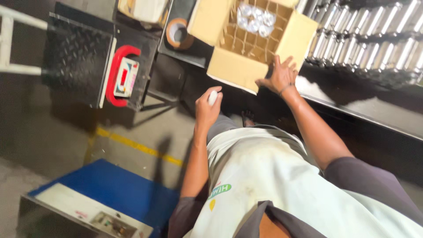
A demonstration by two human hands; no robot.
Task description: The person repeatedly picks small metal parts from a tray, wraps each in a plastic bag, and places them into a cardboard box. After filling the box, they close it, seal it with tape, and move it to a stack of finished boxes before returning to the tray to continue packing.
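Observation:
My left hand [207, 105] is closed around a small white object [213, 97], held in the air over the floor, just below the near corner of an open cardboard carton [238, 70]. My right hand [280, 75] rests with spread fingers on the carton's near right edge. Inside the carton is a cardboard divider grid [249, 42], and several shiny round items [255, 20] fill its far cells. I wear a pale apron [264, 176].
Rows of shiny metal cans [370, 35] stand on a dark table [374, 110] to the right. A roll of brown tape [178, 33] lies left of the carton. A platform scale [79, 61] with a red-framed display [124, 77] stands at left. A blue machine [110, 189] sits bottom left, past a yellow floor line [136, 145].

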